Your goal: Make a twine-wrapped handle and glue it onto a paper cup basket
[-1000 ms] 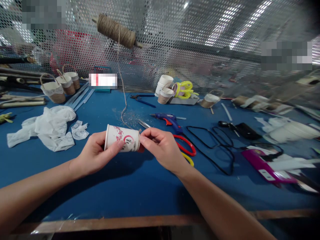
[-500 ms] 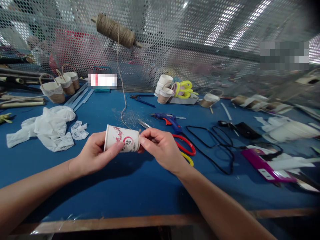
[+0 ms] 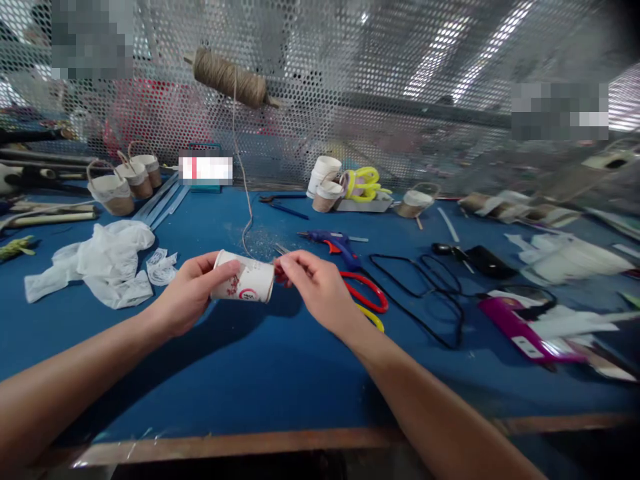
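Note:
My left hand (image 3: 193, 290) is closed around a white paper cup (image 3: 250, 277) with red blossom print, its thumb lying over the upper side. The cup is on its side above the table, mouth to the left, base to the right. At the base edge, my right hand (image 3: 313, 283) has its fingers pinched together; what lies between them is hidden. Twine (image 3: 245, 180) hangs from a spool (image 3: 227, 77) and passes out of sight behind the cup. Scissors with red and yellow handles (image 3: 367, 291) lie partly under my right hand.
A blue glue gun (image 3: 335, 243) and its black cord (image 3: 425, 287) lie right of the hands. White lace (image 3: 107, 263) is heaped at left. Small handled buckets (image 3: 113, 197) stand behind it. Pliers (image 3: 285, 203), stacked cups (image 3: 325, 173) and a purple power strip (image 3: 525, 333) are farther off.
The cup has turned about its length, so its print now sits lower. My left thumb has shifted onto its upper side. My right fingertips have moved slightly up and left.

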The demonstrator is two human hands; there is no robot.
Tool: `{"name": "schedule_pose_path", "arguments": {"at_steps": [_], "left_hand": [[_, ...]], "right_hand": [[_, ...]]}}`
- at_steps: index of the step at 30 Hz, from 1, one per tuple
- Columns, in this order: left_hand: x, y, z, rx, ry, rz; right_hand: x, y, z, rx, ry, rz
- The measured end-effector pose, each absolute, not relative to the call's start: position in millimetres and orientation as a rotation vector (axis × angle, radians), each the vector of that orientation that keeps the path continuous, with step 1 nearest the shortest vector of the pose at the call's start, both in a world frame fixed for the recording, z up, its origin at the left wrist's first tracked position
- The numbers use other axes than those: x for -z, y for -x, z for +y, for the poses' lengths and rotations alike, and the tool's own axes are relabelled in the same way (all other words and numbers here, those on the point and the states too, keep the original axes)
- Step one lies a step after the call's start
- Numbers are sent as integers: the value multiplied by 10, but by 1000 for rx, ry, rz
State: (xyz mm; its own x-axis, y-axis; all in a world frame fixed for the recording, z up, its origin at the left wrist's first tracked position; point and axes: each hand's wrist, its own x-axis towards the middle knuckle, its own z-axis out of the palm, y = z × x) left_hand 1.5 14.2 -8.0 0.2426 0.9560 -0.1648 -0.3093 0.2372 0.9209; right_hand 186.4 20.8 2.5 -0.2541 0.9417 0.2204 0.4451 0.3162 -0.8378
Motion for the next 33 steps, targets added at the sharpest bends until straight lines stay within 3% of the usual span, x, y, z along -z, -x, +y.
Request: {"name": "schedule_pose_path", "arguments": {"at_steps": [5,14,24,28,31,33], "left_hand": [[132,-30,96,-1018,-1109,933],[180,-138,52,-960,-1054,1010],[235,-159,75,-941,-1051,1031],[238,-151,80,-1011,-998,1018],[256,-131,83,-1098,-999,1002],[275,-124,87,-1137,-1013,991]], "right_hand": [[-15,-1858,259,-1141,1161,-1799],[-159,-1721,99,-932,886,-2147],[-275,-1826,194,-1174,919,-2199],[-310,-1994,415,-743,1213,-2207],[-240,-2259,743,10,2017,-2197],[-144,-2437,954,50,2203,-2204]]}}
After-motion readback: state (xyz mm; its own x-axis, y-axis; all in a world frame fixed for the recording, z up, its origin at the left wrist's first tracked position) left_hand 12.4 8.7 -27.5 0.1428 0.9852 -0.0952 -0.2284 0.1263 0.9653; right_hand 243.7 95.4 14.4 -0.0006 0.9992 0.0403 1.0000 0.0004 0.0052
